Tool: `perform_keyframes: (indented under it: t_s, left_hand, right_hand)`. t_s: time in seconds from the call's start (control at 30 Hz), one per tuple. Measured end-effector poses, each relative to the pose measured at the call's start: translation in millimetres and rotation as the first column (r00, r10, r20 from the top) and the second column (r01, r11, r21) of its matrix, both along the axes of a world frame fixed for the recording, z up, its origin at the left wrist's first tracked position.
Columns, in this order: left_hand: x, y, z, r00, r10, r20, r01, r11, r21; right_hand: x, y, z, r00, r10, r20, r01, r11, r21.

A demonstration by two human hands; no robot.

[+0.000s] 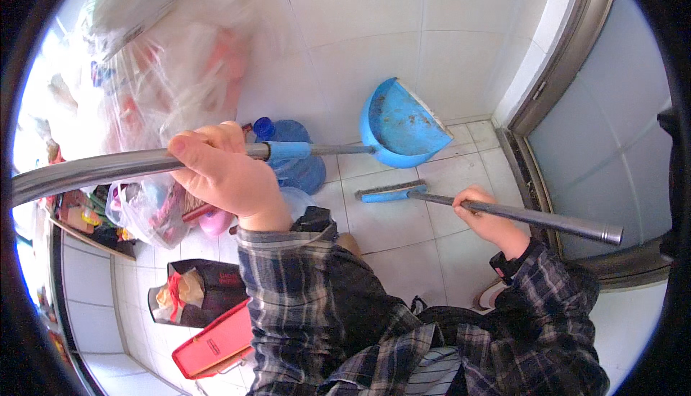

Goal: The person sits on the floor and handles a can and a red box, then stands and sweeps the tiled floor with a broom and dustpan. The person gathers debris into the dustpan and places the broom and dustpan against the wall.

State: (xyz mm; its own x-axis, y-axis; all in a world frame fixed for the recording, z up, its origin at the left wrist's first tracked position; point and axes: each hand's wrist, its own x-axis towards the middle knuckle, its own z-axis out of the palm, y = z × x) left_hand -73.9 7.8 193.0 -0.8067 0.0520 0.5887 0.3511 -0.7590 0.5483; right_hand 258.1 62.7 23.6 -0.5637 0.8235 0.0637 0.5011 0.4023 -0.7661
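My left hand [218, 172] is wrapped around the metal handle of a blue dustpan [402, 126]. The dustpan is tilted with its inside facing me, and dark dirt specks stick to that surface. A blue sleeve [289, 150] joins the handle's thick and thin parts. In my right hand [480, 212] is the metal handle of a broom [388, 193], which has a narrow blue head and grey bristles. The broom head is just below the dustpan in the picture, over the white floor tiles [399, 223]; whether it touches them I cannot tell.
Large blue water bottles [297, 172] stand by the tiled wall [361, 61]. Clear plastic bags [162, 88] fill the upper left. A black bag [202, 291] and a red box [216, 339] are on the floor at lower left. A framed frosted door [604, 126] is at right.
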Motion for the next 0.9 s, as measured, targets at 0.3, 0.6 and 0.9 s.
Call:
perform_keyframes:
  t_s: [0.3,0.6,0.9]
  left_hand:
    - [-4,-50,3,0.993,0.068,-0.092,-0.081,0.986,-0.144]
    - [-27,-39,-44,0.994,-0.065,-0.091,0.048,0.984,-0.171]
    - [-40,-9,-69,0.992,0.001,-0.126,-0.048,0.929,-0.368]
  right_hand:
    - [12,40,-1,0.877,-0.343,-0.335,0.331,0.939,-0.094]
    - [-58,124,40,0.939,-0.217,-0.265,0.255,0.960,0.116]
    - [-185,146,20,0.895,-0.038,-0.443,0.027,0.999,-0.032]
